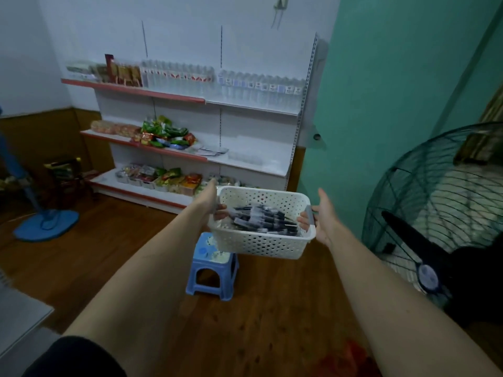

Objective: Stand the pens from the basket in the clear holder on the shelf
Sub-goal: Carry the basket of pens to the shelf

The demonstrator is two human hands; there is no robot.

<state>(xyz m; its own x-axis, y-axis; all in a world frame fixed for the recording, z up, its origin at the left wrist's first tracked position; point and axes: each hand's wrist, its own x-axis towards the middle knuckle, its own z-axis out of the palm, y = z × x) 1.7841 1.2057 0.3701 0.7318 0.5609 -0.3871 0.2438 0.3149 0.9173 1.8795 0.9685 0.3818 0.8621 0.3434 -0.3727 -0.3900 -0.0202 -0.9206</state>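
A white perforated basket (261,244) hangs in the air above a small blue stool (212,268), tilted a little. Several dark pens (265,219) lie in a heap inside it. My left hand (211,198) grips the basket's left rim, fingers curled inside. My right hand (322,216) grips the right handle, fingertips showing inside the basket. On the middle shelf (253,165), right section, stands a clear holder (245,156), faint and hard to make out.
The white shelf unit (299,121) carries water bottles on top, snack packets on the left and lower boards. A large black standing fan (435,235) fills the right. A blue fan base (46,224) sits at the left on the wooden floor.
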